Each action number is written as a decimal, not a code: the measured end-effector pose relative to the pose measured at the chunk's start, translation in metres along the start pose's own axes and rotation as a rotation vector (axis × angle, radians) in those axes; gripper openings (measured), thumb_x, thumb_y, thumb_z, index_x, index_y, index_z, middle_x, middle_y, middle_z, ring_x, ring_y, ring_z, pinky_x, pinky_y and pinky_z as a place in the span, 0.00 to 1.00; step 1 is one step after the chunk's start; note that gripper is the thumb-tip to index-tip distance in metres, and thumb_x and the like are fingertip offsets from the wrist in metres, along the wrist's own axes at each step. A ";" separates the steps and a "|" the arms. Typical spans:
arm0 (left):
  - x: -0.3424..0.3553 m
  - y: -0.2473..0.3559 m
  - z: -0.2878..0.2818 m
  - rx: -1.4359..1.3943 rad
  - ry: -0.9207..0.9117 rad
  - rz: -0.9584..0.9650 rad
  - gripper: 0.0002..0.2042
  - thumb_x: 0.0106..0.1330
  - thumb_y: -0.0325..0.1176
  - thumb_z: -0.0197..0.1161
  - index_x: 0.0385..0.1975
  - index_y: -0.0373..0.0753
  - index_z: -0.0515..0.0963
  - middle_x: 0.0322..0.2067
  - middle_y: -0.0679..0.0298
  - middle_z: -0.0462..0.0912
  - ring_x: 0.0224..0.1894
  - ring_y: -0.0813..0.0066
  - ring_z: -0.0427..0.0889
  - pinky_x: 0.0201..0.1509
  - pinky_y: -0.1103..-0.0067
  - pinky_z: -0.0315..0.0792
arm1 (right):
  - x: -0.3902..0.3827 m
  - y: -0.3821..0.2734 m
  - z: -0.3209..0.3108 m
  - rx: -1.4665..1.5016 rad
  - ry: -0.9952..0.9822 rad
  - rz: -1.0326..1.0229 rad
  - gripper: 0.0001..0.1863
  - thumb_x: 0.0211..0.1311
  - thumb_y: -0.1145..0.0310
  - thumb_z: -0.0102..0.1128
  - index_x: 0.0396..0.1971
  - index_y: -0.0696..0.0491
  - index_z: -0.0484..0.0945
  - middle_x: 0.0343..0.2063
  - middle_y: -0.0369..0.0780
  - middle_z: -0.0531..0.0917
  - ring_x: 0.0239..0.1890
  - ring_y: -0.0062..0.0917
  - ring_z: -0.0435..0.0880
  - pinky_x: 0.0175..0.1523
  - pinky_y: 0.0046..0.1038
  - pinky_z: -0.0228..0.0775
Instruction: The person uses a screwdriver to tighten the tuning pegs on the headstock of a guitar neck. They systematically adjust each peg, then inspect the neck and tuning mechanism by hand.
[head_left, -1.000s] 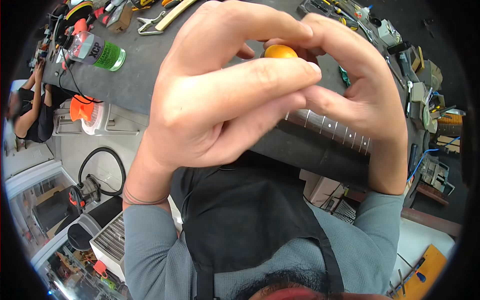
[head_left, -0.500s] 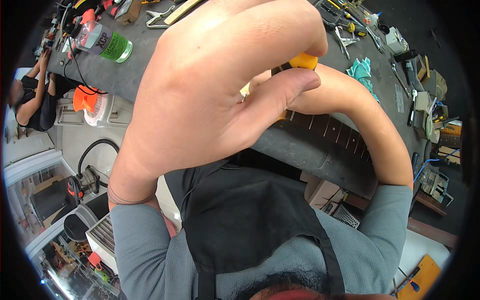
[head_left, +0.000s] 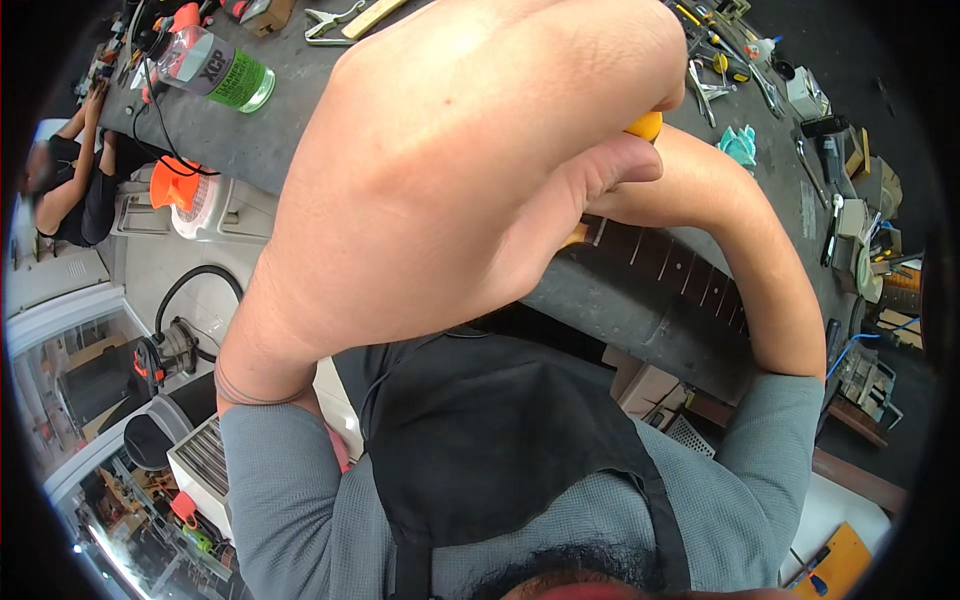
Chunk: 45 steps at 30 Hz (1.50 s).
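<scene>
My left hand (head_left: 470, 170) fills the centre, back toward me, fingers curled round a yellow-capped handle (head_left: 645, 126), of which only the end shows above the thumb. My right hand (head_left: 630, 200) is behind and to the right of it, low near the fretboard; its fingers are hidden. A dark fretted guitar neck (head_left: 670, 275), with a little light wood at its left end, lies along the near part of the dark workbench (head_left: 220, 140) below my hands.
A bottle with green label (head_left: 215, 70) stands left, near cables and clamps. A teal cloth (head_left: 737, 146) and scattered tools (head_left: 725, 75) lie right. A co-worker (head_left: 70, 180) is at far left, beside an orange container (head_left: 175, 183) on a white stool. A vacuum (head_left: 175, 350) is lower left.
My left hand has turned to show more of its back and shifted slightly right, covering most of the yellow handle. My right hand has dropped behind it, its fingers now out of sight.
</scene>
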<state>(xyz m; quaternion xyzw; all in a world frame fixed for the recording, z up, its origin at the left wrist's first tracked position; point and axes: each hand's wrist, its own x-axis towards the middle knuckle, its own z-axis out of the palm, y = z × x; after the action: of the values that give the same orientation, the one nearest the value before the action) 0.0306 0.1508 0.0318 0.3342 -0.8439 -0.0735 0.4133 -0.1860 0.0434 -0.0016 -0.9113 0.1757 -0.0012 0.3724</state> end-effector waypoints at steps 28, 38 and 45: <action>0.003 0.008 0.010 0.006 -0.045 -0.027 0.13 0.76 0.29 0.72 0.55 0.32 0.89 0.55 0.47 0.89 0.52 0.61 0.88 0.55 0.70 0.82 | -0.007 0.017 0.004 0.001 0.030 -0.121 0.15 0.67 0.67 0.77 0.52 0.50 0.89 0.51 0.42 0.91 0.61 0.43 0.86 0.68 0.46 0.76; 0.004 0.005 0.015 0.011 -0.046 -0.022 0.12 0.76 0.29 0.72 0.55 0.32 0.88 0.55 0.47 0.89 0.52 0.60 0.88 0.55 0.70 0.82 | -0.004 0.021 0.004 0.072 0.022 -0.114 0.17 0.67 0.69 0.77 0.55 0.52 0.87 0.50 0.45 0.91 0.59 0.46 0.87 0.66 0.45 0.79; -0.010 -0.002 -0.004 0.026 -0.048 -0.043 0.12 0.77 0.29 0.71 0.55 0.31 0.88 0.55 0.47 0.89 0.53 0.60 0.88 0.56 0.69 0.82 | -0.003 0.024 0.006 0.092 0.016 -0.096 0.20 0.68 0.70 0.76 0.58 0.52 0.86 0.51 0.46 0.90 0.59 0.47 0.87 0.66 0.44 0.79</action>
<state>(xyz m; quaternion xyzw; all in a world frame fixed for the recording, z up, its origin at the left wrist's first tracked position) 0.0385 0.1565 0.0270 0.3557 -0.8470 -0.0794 0.3870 -0.1952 0.0328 -0.0221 -0.9006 0.1345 -0.0343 0.4120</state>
